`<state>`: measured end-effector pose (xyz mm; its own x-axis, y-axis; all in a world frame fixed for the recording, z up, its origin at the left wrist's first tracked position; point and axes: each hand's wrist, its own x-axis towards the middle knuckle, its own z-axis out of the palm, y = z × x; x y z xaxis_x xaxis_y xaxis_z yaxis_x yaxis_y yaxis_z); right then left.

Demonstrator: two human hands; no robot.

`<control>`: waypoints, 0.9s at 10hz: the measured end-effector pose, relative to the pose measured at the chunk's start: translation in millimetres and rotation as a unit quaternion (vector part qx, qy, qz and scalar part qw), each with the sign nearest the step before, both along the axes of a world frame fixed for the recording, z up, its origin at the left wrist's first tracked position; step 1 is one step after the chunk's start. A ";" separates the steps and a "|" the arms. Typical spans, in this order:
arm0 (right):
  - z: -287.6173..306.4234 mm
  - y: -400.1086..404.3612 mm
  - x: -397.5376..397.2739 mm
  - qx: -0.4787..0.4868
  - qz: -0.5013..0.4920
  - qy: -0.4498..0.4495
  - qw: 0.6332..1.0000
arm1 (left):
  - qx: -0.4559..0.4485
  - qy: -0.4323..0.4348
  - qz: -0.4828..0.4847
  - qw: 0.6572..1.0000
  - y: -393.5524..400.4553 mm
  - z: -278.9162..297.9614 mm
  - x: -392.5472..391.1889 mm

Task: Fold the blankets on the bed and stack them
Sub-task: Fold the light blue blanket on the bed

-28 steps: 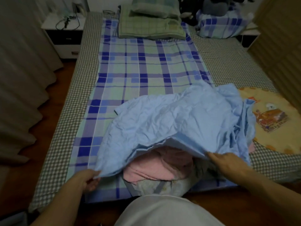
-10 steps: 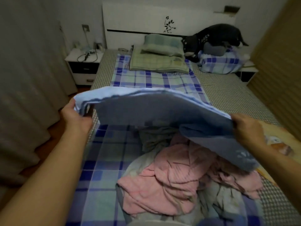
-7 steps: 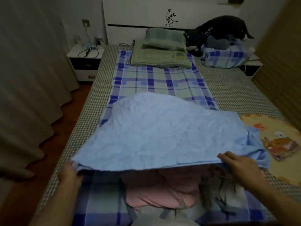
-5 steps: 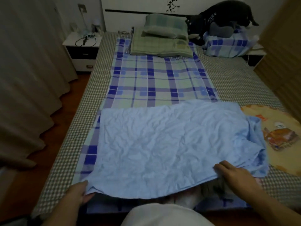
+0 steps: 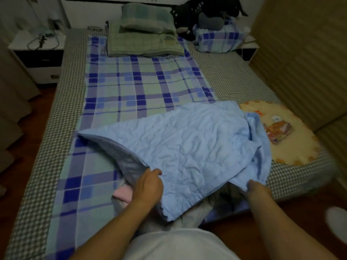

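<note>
Dim bedroom; checked bed point(image 5: 234, 79) overlaid with one blue plaid sheet point(image 5: 142, 85). Changed since half a second before: blue blanket point(image 5: 197, 147), then spread flat across the foot of the bed, now drawn diagonally, near left corner pulled in toward the middle, grey underside exposed. Counted: one blue blanket; one pink blanket point(image 5: 123, 194), partly uncovered beneath it; one yellow printed blanket point(image 5: 293, 147) at right; two pillows at the head; one nightstand point(image 5: 37, 59). Left hand point(image 5: 148, 186) curled round the blanket's folded edge, thumb on top. Right hand point(image 5: 258, 190) at the near right corner, fingers tucked under the hem, gripping it.
</note>
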<state>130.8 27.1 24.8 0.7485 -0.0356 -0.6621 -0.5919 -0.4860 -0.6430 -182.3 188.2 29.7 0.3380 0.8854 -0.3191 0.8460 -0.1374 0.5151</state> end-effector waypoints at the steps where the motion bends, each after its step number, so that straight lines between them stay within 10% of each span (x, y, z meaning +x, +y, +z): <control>1: -9.4 30.0 -0.4 0.145 0.029 0.127 0.981 | 0.014 0.053 -0.130 0.990 -18.9 4.2 57.4; 2: 0.6 53.5 -4.2 0.063 0.035 -0.089 0.993 | 0.042 0.111 -0.195 0.974 -26.2 -7.1 97.9; 4: 54.4 45.4 -10.5 0.066 0.380 -0.211 0.898 | 0.078 0.049 -0.110 0.990 -16.7 -22.1 172.2; 7: 169.8 25.4 266.6 -0.121 0.195 -0.377 0.897 | 0.255 0.253 -0.068 0.931 84.7 -13.1 66.6; 9: 344.3 109.6 387.6 -0.087 0.062 -0.607 0.787 | 0.207 0.331 0.125 0.912 115.6 19.5 -4.6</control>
